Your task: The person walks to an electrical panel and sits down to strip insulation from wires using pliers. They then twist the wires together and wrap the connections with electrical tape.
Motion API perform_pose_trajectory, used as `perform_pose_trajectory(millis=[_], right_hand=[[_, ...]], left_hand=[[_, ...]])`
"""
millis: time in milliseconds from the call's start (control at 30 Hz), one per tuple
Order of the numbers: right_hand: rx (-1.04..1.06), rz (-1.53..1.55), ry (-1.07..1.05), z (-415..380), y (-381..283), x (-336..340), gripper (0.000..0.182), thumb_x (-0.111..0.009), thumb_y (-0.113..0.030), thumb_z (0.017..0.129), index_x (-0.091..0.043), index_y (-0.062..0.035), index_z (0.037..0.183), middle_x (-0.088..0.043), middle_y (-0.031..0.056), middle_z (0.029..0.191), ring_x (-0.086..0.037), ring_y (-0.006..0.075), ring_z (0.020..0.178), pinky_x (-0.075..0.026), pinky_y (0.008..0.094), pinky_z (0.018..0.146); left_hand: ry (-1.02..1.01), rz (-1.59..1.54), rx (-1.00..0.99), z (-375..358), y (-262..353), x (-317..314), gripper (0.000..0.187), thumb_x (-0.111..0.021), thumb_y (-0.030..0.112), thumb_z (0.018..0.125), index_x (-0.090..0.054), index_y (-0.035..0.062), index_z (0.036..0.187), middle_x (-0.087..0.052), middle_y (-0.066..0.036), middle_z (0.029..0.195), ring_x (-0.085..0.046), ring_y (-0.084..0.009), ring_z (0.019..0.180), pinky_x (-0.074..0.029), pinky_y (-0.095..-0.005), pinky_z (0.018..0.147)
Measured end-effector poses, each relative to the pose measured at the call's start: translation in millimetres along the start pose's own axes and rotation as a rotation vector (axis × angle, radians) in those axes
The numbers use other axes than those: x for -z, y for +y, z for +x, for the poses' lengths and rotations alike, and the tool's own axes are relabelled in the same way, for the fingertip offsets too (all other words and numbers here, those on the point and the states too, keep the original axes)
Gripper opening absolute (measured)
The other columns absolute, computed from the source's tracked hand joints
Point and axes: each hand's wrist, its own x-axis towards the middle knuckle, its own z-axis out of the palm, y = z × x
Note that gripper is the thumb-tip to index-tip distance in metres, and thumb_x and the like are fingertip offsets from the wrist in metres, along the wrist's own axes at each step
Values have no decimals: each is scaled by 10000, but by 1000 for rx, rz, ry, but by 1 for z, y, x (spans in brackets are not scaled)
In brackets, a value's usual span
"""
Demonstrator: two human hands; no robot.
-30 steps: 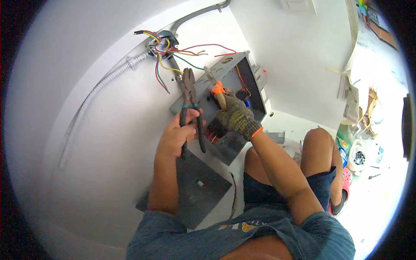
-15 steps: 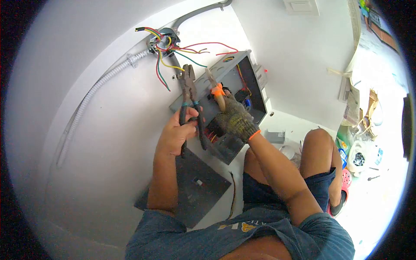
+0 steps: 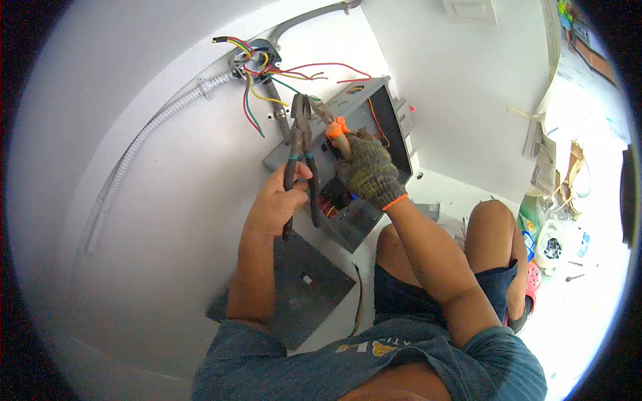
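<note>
My bare left hand [image 3: 279, 199] is wrapped around the black handles of lineman's pliers [image 3: 302, 130], whose jaws point up and stand slightly apart. In my gloved right hand [image 3: 369, 168] is a second pair of pliers [image 3: 332, 121] with orange and beige grips. Its nose meets the other pliers' jaws near the end of a green wire [image 3: 283, 85]. That wire comes out of a round junction box [image 3: 257, 61] on the wall, with red, yellow and green wires fanning out. Behind both hands is an open grey metal enclosure [image 3: 361, 230] with wires inside.
White corrugated conduit [image 3: 147, 130] curves down the left wall, and grey conduit [image 3: 301, 20] runs above. A dark flat panel [image 3: 304, 294] leans below my left forearm. My bent knee [image 3: 491, 224] is at right, beside bags and bottles. Far upper right, a person [image 3: 566, 17] is partly visible.
The black-handled pliers moved right and their jaws spread. The orange-gripped pliers shifted slightly up and left, so both tools' jaws now meet by the green wire.
</note>
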Motion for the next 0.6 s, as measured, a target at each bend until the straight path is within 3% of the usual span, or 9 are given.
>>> perform_pose_trajectory(millis=[100, 167, 233, 300, 367, 600], right_hand=[[-7, -11, 16, 0, -3, 2, 478, -685, -180, 761, -588, -110, 1224, -622, 165, 1079, -574, 357, 1088, -488, 473, 897], [-17, -47, -17, 2, -6, 12, 479, -687, -180, 760, -590, -107, 1224, -621, 165, 1070, -575, 357, 1081, -488, 473, 893], [-27, -83, -52, 3, -5, 16, 480, -689, -181, 759, -591, -104, 1223, -619, 166, 1061, -576, 358, 1075, -488, 474, 889], [71, -142, 74, 2, -3, 21, 483, -686, -184, 760, -596, -105, 1228, -596, 170, 1077, -577, 366, 1042, -489, 478, 876], [74, -141, 58, 1, -7, 37, 480, -683, -187, 764, -598, -106, 1229, -582, 172, 1089, -577, 371, 1028, -489, 478, 866], [32, -273, 111, 4, 3, 28, 435, -698, -200, 767, -633, -123, 1191, -527, 183, 1196, -557, 394, 1061, -466, 503, 876]], left_hand=[[-47, -38, -66, 0, 1, -2, 337, -546, -80, 755, -561, 76, 1054, -532, -30, 1108, -570, -184, 1080, -474, -311, 829], [-10, 136, -76, 0, 4, -3, 307, -534, -84, 764, -550, 74, 1026, -533, -43, 1133, -574, -187, 1074, -463, -312, 875], [-45, 58, -129, 4, -2, -2, 295, -527, -87, 767, -544, 76, 1013, -534, -50, 1147, -574, -187, 1068, -458, -314, 896], [-79, -23, -182, 6, -7, -1, 284, -520, -89, 771, -538, 78, 1000, -534, -57, 1161, -575, -187, 1061, -453, -316, 917], [-64, 56, -204, 7, -8, 1, 282, -497, -96, 777, -530, 80, 995, -536, -75, 1187, -589, -188, 1035, -450, -325, 945], [-7, 131, -157, 0, 7, -2, 244, -466, -106, 789, -495, 59, 967, -546, -109, 1175, -627, -199, 947, -536, -352, 795]])
